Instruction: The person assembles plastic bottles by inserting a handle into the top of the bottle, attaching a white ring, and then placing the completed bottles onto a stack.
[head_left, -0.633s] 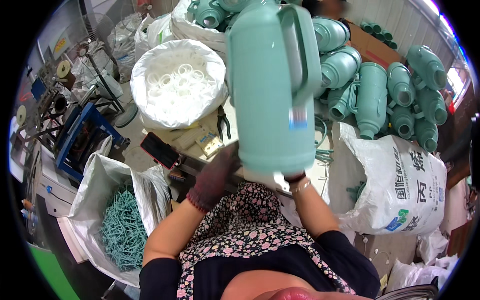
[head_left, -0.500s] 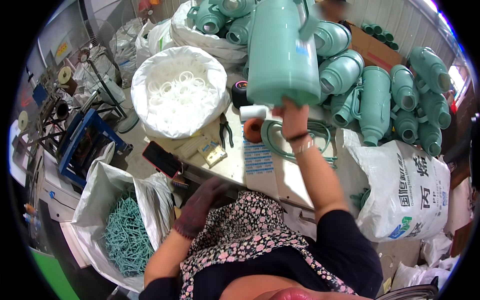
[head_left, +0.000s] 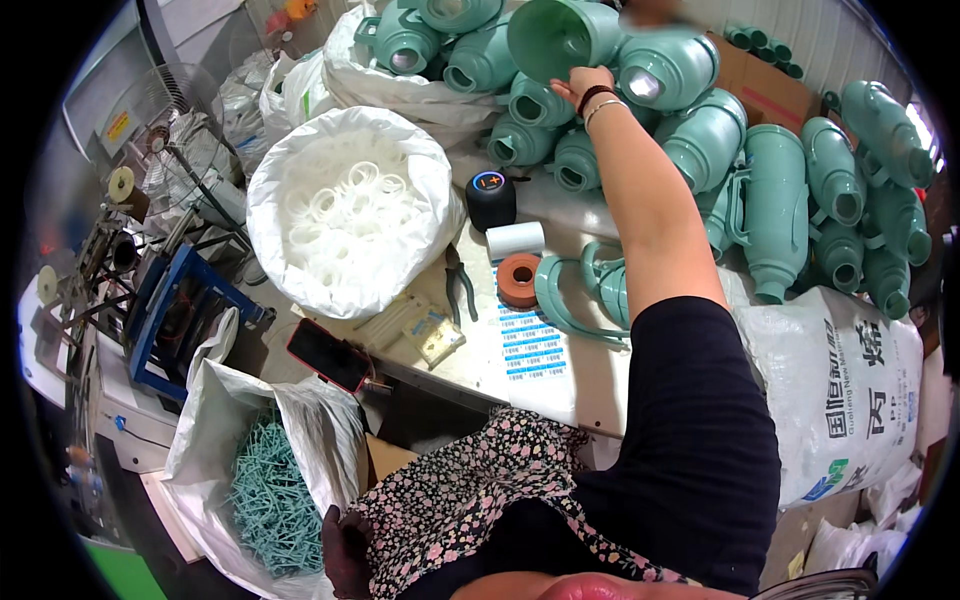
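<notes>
My right arm stretches far out over the table. My right hand (head_left: 590, 88) is closed on the lower rim of a green plastic thermos casing (head_left: 545, 45), whose hollow open end faces me. Around it lie several other green thermos casings (head_left: 775, 205), piled at the back and right. My left hand (head_left: 347, 553), in a dark glove, is low beside my flowered apron, near a white sack (head_left: 325, 425) of thin green plastic pins (head_left: 270, 500). How its fingers are set is unclear.
On the table are a white sack (head_left: 262, 215) of white rings (head_left: 365, 190), a black speaker (head_left: 490, 203), pliers (head_left: 460, 285), a brown tape roll (head_left: 518, 280), green handle strips (head_left: 560, 310), a label sheet (head_left: 535, 350) and a phone (head_left: 328, 354). A printed sack (head_left: 850, 400) stands right.
My right hand has carried the thermos casing away from me to the pile, and its open end now tilts toward me. My left hand has dropped from the table edge to my side.
</notes>
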